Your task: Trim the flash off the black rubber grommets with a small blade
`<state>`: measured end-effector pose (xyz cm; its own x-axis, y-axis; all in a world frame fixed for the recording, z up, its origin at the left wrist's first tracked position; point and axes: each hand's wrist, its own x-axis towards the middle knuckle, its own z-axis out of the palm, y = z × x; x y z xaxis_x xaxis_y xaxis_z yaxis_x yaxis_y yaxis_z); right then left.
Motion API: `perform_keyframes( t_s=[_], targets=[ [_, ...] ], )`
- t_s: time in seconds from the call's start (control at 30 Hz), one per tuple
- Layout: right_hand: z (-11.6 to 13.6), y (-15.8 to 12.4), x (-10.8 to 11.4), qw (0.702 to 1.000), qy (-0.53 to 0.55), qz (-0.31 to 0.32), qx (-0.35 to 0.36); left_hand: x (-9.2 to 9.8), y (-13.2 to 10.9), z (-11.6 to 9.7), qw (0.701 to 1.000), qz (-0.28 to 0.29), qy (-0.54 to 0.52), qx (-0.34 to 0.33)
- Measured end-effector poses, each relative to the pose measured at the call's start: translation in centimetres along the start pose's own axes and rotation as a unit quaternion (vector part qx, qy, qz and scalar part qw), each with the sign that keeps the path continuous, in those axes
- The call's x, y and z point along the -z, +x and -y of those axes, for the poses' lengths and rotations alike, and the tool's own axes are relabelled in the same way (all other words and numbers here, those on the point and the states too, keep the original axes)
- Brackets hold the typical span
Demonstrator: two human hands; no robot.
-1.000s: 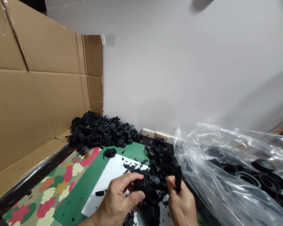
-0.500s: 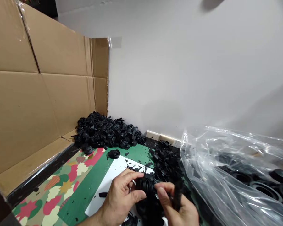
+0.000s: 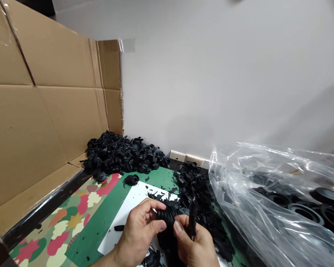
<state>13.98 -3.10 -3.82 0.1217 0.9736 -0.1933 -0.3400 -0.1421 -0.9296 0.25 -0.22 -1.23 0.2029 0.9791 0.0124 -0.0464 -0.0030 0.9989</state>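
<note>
A black ribbed rubber piece (image 3: 166, 215), like a small bellows, is gripped between the thumb and fingers of my left hand (image 3: 136, 230). My right hand (image 3: 197, 243) is closed around a dark, slender stick-like tool (image 3: 193, 218) that points upward; its exact kind does not show. The right thumb and forefinger pinch at the right edge of the ribbed piece. Below the hands lies a white sheet (image 3: 125, 207) with black scraps on it. More dark material sits under the hands, partly hidden by them.
Several black ribbed pieces form a heap (image 3: 122, 154) at the back left; one loose piece (image 3: 131, 180) lies nearer. Black trimmings (image 3: 195, 189) are piled right of centre. A cardboard wall (image 3: 66, 122) stands left. At right, a clear plastic bag (image 3: 233, 200) contains black rings.
Both hands and the ribbed piece appear slightly further left as the view shifts. The tool in my right hand now stands more upright and shows more clearly.
</note>
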Motion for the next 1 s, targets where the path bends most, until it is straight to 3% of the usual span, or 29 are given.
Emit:
perform_keyframes(
  t_s=[0.23, 0.6, 0.83, 1.0],
  targets=[
    [-0.25, 0.28, 0.35, 0.997, 0.064, 0.028, -0.038, 0.07, -0.35, 0.07, 0.998, 0.016, 0.056, -0.026],
    [0.23, 0.15, -0.04, 0.991, 0.116, 0.054, -0.041, 0.23, -0.22, -0.08, 0.995, 0.064, 0.034, -0.074],
    [-0.01, -0.02, -0.13, 0.995, 0.089, 0.033, -0.026, -0.05, -0.08, -0.40, 0.999, 0.011, 0.019, -0.031],
    [0.20, 0.02, -0.05, 0.998, 0.065, 0.017, -0.017, 0.31, 0.34, -0.22, 0.999, 0.035, -0.010, -0.011]
  ],
)
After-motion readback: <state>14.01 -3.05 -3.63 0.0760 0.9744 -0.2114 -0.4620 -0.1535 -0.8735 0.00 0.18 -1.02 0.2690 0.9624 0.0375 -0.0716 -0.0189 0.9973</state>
